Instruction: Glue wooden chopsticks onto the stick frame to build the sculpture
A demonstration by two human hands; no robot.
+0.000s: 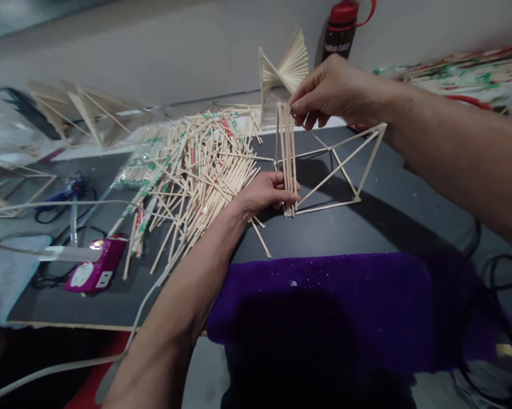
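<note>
A frame of thin wooden sticks [324, 184] stands on the dark table, with several sticks side by side at its left end. My left hand [266, 190] is closed around the lower part of these upright sticks, thumb in front. At their top, my right hand [319, 94] pinches the end of a wooden stick [292, 136]; its fingertips partly hide that end. A big heap of loose wooden sticks [208, 153] lies just left of my left hand. Behind the frame stands a fan-shaped, twisted stick structure [283, 68].
A dark bottle with a red lid [338, 31] stands by the wall. On the left are a magenta power adapter [96, 266], a blue glue gun [66, 190], white cables and more stick structures [87, 113]. Purple cloth [324, 307] covers the front edge. Packaged sticks [456, 79] lie at right.
</note>
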